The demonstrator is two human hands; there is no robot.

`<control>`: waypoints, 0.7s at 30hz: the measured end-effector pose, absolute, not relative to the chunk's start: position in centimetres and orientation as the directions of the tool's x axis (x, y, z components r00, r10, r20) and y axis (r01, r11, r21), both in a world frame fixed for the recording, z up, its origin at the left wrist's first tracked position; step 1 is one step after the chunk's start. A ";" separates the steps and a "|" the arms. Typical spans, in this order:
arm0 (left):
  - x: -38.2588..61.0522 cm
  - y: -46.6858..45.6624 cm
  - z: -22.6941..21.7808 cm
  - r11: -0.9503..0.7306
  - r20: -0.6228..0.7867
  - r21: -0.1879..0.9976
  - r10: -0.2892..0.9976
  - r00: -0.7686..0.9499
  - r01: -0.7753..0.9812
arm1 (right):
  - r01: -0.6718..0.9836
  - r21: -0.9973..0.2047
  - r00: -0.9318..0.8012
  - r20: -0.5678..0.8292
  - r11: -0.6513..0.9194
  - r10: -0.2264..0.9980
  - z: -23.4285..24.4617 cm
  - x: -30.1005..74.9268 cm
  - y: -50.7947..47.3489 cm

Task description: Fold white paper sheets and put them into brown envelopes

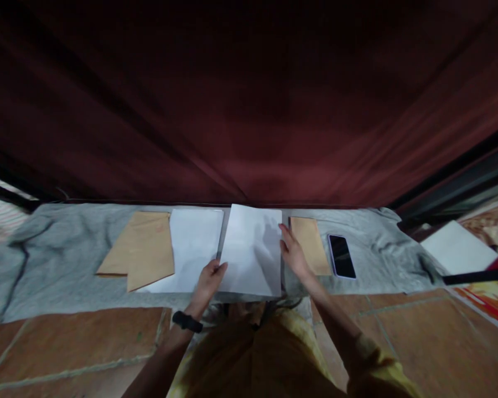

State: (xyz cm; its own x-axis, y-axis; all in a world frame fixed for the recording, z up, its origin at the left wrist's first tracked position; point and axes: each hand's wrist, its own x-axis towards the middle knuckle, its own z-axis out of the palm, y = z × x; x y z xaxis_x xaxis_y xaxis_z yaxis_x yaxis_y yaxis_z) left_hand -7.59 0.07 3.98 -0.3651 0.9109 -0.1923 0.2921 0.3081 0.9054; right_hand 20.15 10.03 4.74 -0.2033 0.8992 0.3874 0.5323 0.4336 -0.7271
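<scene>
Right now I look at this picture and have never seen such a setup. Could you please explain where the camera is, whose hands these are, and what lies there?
There is no machine: a person wears the camera on the head, looking forward and down at their own bare hands. The left hand pinches the left edge of a white sheet; the right hand is at its right edge, its grip unclear. Beneath is grey cloth. To the left lies more white paper, partly covered by brown paper pieces. To the right are another brown piece and a phone.
</scene>
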 end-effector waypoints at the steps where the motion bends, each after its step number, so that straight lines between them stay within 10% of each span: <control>1: -7.5 -0.2 3.5 0.320 -0.200 0.902 0.905 -0.376 0.290 | 0.539 -0.699 -0.287 0.371 0.469 0.883 3.6 20.2 8.4; 7: -7.2 -1.5 1.7 0.380 -0.231 0.877 0.870 -0.435 0.295 | 0.543 -0.487 -0.692 0.201 0.684 0.693 0.5 20.8 -0.6; 15: -7.7 -4.1 2.3 0.380 -0.248 0.864 0.892 -0.377 0.330 | 0.487 -0.517 -0.747 0.171 0.704 0.643 0.5 23.2 -1.1; 21: -7.7 -7.7 4.1 -0.155 0.181 0.478 0.981 0.075 0.865 | 0.435 -0.553 -0.738 0.233 0.711 0.633 0.0 23.8 -0.4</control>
